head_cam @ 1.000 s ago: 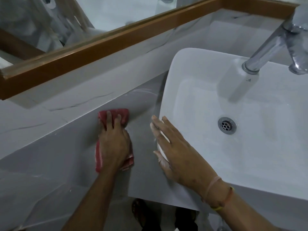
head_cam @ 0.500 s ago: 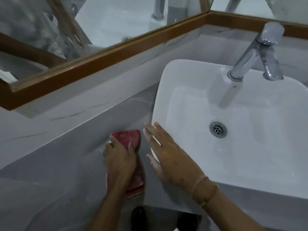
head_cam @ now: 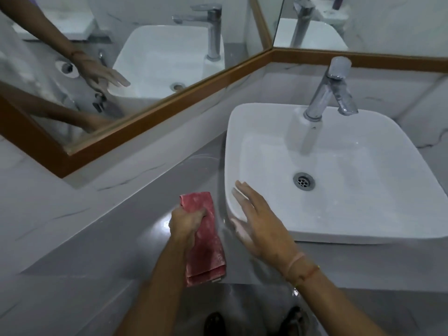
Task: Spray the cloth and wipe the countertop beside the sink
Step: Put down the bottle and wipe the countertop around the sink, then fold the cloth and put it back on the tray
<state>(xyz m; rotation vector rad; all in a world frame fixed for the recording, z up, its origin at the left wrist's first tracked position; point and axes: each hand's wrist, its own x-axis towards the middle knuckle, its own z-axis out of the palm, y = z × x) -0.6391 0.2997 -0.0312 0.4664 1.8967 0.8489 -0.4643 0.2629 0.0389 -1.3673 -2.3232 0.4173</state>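
Note:
A folded red cloth [head_cam: 206, 241] lies on the grey countertop [head_cam: 126, 234] just left of the white basin [head_cam: 363, 221]. My left hand [head_cam: 185, 221] grips the cloth near its far end, fingers curled around it. The cloth's near end hangs over the counter's front edge. My right hand [head_cam: 260, 224] rests flat, fingers spread, on the basin's front left corner and holds nothing. No spray bottle is in view.
A chrome tap [head_cam: 327, 90] stands at the back of the basin, with a drain [head_cam: 304, 181] in the middle. Wood-framed mirrors [head_cam: 150, 117] run along the back wall and reflect both arms. My feet [head_cam: 214, 323] show on the floor below the counter edge.
My left hand has dragged the cloth back from the wall toward the front edge and nearer the basin, and its flat palm has curled into a grip. The right hand stayed on the basin corner.

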